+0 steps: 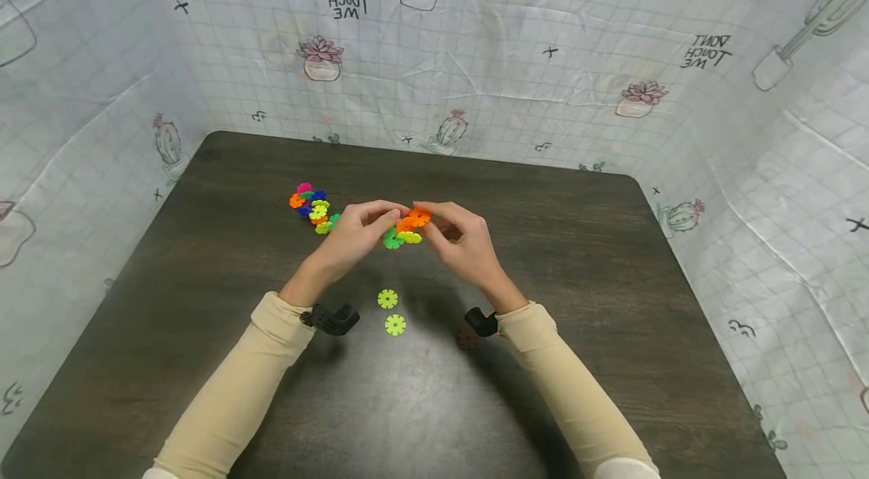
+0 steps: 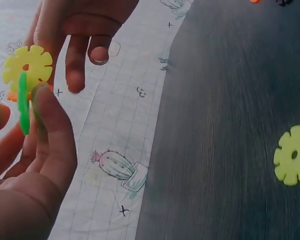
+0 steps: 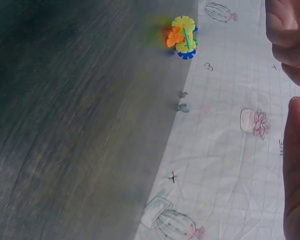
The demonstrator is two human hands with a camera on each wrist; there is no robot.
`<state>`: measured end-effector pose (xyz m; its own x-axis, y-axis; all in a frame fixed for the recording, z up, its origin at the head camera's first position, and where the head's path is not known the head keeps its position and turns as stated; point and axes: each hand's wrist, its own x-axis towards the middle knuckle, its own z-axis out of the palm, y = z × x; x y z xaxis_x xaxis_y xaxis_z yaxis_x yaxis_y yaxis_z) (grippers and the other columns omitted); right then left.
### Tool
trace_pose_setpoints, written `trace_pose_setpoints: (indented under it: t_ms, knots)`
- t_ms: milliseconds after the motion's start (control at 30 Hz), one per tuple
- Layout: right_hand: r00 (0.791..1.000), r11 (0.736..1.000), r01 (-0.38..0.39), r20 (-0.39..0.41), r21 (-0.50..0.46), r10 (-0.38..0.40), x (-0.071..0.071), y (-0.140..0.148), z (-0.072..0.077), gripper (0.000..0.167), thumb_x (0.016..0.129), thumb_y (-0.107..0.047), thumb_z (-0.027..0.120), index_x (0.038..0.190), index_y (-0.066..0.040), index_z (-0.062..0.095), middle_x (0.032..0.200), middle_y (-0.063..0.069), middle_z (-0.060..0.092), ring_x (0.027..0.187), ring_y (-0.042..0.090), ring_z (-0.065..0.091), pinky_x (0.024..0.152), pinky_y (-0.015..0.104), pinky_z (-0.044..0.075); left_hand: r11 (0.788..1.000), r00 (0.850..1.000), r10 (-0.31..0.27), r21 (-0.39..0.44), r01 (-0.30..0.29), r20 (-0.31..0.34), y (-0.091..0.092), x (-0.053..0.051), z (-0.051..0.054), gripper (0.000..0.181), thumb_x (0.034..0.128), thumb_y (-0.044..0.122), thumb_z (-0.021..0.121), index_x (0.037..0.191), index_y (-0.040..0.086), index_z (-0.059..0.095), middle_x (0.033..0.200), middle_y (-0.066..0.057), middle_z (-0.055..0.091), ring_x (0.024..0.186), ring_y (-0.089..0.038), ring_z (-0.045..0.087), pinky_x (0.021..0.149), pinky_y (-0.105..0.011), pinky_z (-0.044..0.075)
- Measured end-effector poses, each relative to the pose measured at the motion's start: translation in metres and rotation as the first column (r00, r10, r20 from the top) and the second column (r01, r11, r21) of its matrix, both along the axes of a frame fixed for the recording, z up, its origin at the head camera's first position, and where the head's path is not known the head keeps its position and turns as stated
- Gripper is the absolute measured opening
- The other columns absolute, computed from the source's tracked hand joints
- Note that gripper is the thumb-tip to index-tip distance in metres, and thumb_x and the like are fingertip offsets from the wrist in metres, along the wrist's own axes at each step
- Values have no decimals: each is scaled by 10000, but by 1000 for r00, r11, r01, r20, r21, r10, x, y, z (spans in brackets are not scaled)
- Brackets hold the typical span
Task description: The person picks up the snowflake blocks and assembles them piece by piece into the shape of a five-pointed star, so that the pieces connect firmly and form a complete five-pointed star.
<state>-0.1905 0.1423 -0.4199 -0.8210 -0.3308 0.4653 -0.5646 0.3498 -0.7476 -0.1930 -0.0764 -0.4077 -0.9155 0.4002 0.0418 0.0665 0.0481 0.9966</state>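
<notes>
Disc cluster [image 1: 407, 225], flat notched pcs in orange, green & yellow, joined at angles, is held up btwn both hands over worktop [image 1: 611, 313], nearer far edge than near. L hand [image 1: 356, 232] pinches its green side, thumb & finger nearly tog.; R hand [image 1: 468, 241] grips orange side, thumb & forefinger slightly apart. 2 loose yellow discs [image 1: 395, 325] lie twd near edge from hands; multicol. bunch [image 1: 318, 211] sits twd far L corner.
</notes>
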Motion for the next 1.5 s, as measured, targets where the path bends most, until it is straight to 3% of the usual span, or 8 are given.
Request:
trace_pose_setpoints:
  t_ms: [200, 433, 700, 867, 967, 1067, 1300, 1500]
  knots:
    - [995, 993, -99, 16, 71, 98, -7, -14, 3, 351, 1011, -21, 558, 1337, -91, 668, 1230, 88, 705, 771, 193, 676, 672, 315, 591, 998, 1000, 21, -59, -21, 0, -16, -1, -3, 358, 1071, 282, 533, 1308, 35, 641, 1253, -144, 650, 960, -226, 596, 756, -265, 504]
    - [983, 966, -185, 30, 181, 182, -16, -27, 1, 475, 1005, 25, 436, 1408, -148, 618, 1178, 32, 678, 679, 150, 479, 619, 277, 400, 994, 997, 69, -91, -65, 34, -35, 0, -6, 333, 1049, 269, 583, 1292, 46, 630, 1261, -148, 636, 1047, -260, 614, 804, -327, 542]
    - [943, 938, -311, 170, 150, 286, -30, -42, -4, 582, 995, 51, 394, 1503, -206, 514, 1435, -5, 606, 877, 192, 616, 824, 315, 532, 987, 993, 113, -115, -109, 29, -54, 1, -15, 283, 1027, 230, 623, 1241, 52, 674, 1213, -132, 649, 942, -236, 607, 709, -286, 523]
    - [955, 967, -228, 220, 113, 199, -59, -57, 1, 449, 1054, -79, 492, 1493, -168, 514, 1394, 99, 622, 1219, 271, 629, 972, 426, 560, 978, 986, 169, -126, -169, -7, -68, 5, -21, 292, 1012, 250, 649, 1214, 45, 695, 1183, -138, 667, 972, -264, 623, 759, -305, 550]
    - [962, 966, -150, 258, 212, 93, -77, -73, 3, 396, 1052, -207, 553, 1447, -171, 546, 1339, 111, 630, 1171, 264, 647, 963, 447, 558, 971, 980, 201, -134, -200, -6, -76, 7, -22, 303, 1008, 254, 656, 1224, 45, 696, 1198, -136, 668, 998, -265, 626, 787, -304, 556]
    - [938, 927, -138, 346, 349, 10, -93, -90, 0, 438, 1035, -316, 587, 1441, -162, 531, 1371, 125, 583, 1174, 279, 609, 971, 467, 537, 966, 976, 219, -144, -216, 3, -83, 7, -23, 312, 1005, 252, 660, 1235, 44, 694, 1212, -138, 667, 1023, -261, 633, 815, -298, 558]
    - [879, 756, -249, 469, 605, -86, -113, -122, -24, 661, 981, -417, 625, 1518, -90, 421, 1446, 186, 456, 1249, 322, 506, 1053, 493, 477, 954, 966, 258, -164, -252, 19, -94, 9, -24, 310, 1009, 259, 655, 1229, 44, 691, 1225, -148, 667, 1066, -265, 645, 853, -283, 565]
    - [856, 725, -309, 513, 616, -70, -115, -137, -39, 706, 935, -467, 684, 1474, -71, 458, 1413, 151, 534, 1231, 300, 552, 1063, 471, 488, 935, 950, 312, -180, -305, 13, -108, 12, -26, 309, 1017, 272, 640, 1219, 41, 685, 1222, -154, 660, 1059, -263, 640, 843, -282, 553]
